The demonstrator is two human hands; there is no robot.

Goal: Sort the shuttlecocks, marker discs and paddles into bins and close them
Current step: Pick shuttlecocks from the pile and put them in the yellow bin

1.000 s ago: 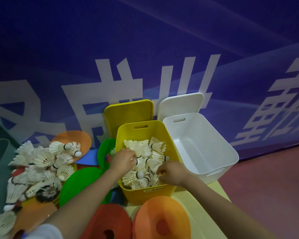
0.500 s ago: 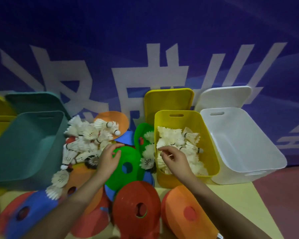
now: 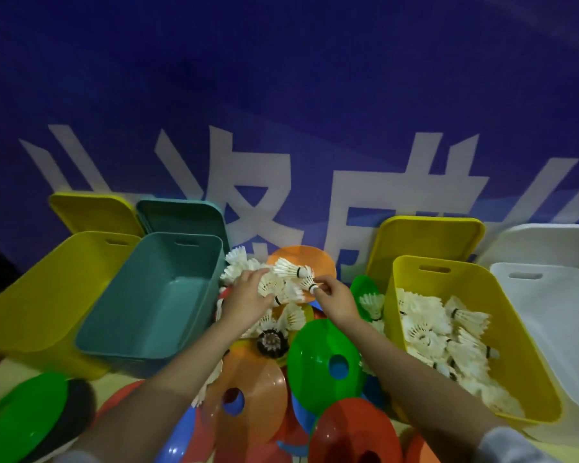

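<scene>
Where fingertips (image 3: 320, 289) pinch: shuttlecock (image 3: 306, 280) cork.

Pale yellow tabletop (image 3: 30, 372) carries 4 open bins: yellow bin (image 3: 37, 305) far left, teal bin (image 3: 154, 309) touching it, yellow bin w/ shuttlecocks (image 3: 528, 355), white bin (image 3: 562, 325) far right. Marker discs (image 3: 251, 406) and loose shuttlecocks (image 3: 281, 289) piled between.

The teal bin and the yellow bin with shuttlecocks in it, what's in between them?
Head view: a pile of shuttlecocks on colored marker discs, with both hands reaching in.
</scene>
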